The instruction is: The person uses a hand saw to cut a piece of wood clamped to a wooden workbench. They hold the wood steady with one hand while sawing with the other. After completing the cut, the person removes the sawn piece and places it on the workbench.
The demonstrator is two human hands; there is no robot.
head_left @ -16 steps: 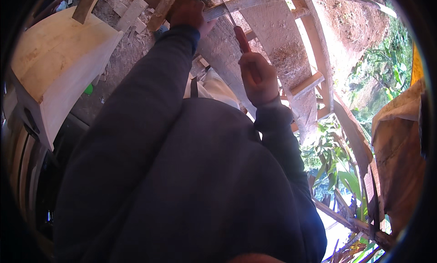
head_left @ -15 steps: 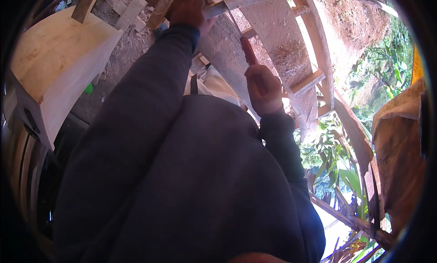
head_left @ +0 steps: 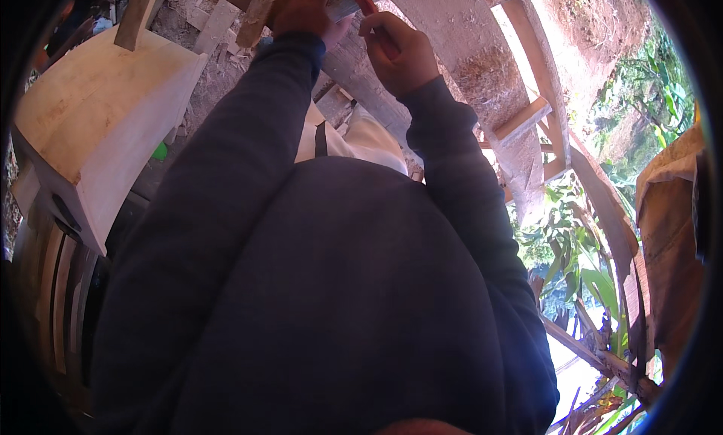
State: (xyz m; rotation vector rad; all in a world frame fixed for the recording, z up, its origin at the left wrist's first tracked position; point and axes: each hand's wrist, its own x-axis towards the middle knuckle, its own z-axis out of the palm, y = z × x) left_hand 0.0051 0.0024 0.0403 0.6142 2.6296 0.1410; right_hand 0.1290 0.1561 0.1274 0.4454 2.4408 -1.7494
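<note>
My right hand (head_left: 399, 54) is wrapped around the reddish handle (head_left: 363, 0) of a handsaw near the top of the view. The saw's blade is out of sight now; it showed earlier as a thin line seen edge-on. My left hand (head_left: 303, 17), in shadow at the top, is closed on a wooden board (head_left: 369, 6) beside the saw. Its fingers are partly hidden, while its thumb side shows near the board's edge. Both forearms, in dark sleeves, reach up past my dark top.
A pale curved wooden piece (head_left: 105, 111) stands at the left, with an upright stick (head_left: 135, 17) by it. Sawdust-covered planks (head_left: 474, 66) and a short block (head_left: 522, 120) lie at the right. Brown sheeting (head_left: 670, 224) hangs far right, with plants outside. Wood offcuts (head_left: 218, 24) litter the ground.
My right hand has pushed the handsaw up and to the left, bringing its handle close to the board and my left hand. The left hand has hardly moved.
</note>
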